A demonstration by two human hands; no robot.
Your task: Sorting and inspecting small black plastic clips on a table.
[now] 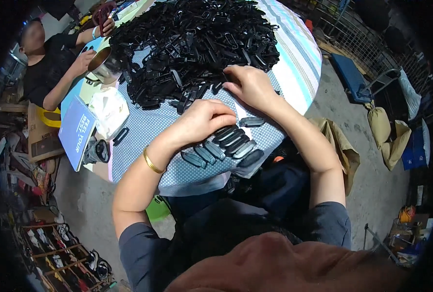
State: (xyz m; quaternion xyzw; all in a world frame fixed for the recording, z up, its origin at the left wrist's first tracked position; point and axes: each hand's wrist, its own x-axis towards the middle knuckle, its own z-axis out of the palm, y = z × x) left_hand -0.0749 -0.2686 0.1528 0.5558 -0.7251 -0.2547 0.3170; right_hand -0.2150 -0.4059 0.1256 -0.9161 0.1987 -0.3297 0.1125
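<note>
A big heap of small black elongated plastic parts (197,44), many loop-shaped, covers the far side of the cloth-covered table. My right hand (253,87) is at the heap's near edge, thumb and index finger apart, with dark parts just beyond the fingertips. Closer to me, my left hand (202,121) has its fingers curled together toward the thumb; whatever they grip is hidden. Directly below it lies a row of black parts (232,139), side by side, with greyer ones (209,152) along its left. One single part (252,121) rests right of the left fingertips.
At the table's left stand a blue-covered book (76,134), a white plastic bag (108,112) and a metal bowl (101,65). Another person (48,68) sits at the far left, hands near the bowl. A blue platform cart (349,78) and tan sacks (384,134) are on the right floor.
</note>
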